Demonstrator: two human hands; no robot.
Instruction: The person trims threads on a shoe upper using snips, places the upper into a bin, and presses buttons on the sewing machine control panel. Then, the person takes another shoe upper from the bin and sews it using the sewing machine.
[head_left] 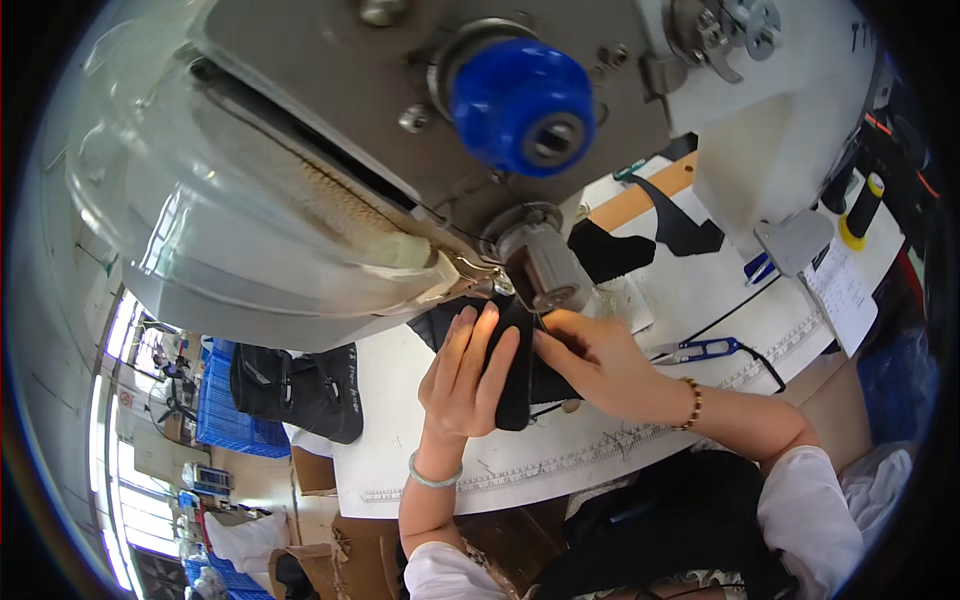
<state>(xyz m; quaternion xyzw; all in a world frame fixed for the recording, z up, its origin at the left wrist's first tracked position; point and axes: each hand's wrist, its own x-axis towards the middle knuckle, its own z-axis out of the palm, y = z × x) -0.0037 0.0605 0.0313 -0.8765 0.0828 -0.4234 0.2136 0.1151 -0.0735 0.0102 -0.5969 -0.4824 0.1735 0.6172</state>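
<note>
Left hand (465,378): your fingers lie extended on black fabric (516,385)
Right hand (607,366): at its edge; cannot tell whether you grip
Fabric's place: over your counter (400,440), under the sewing machine (625,105)

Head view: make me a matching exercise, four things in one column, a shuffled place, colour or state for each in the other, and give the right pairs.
Things
1. left hand
2. round knob
3. small hand tool
4. thread cone

Places, colours, states
A. on the table, by the wrist of the right hand
B. fingers laid on black material
C. black with yellow ends
D. glossy blue, on the machine

Right pairs: 1-B, 2-D, 3-A, 4-C
</note>
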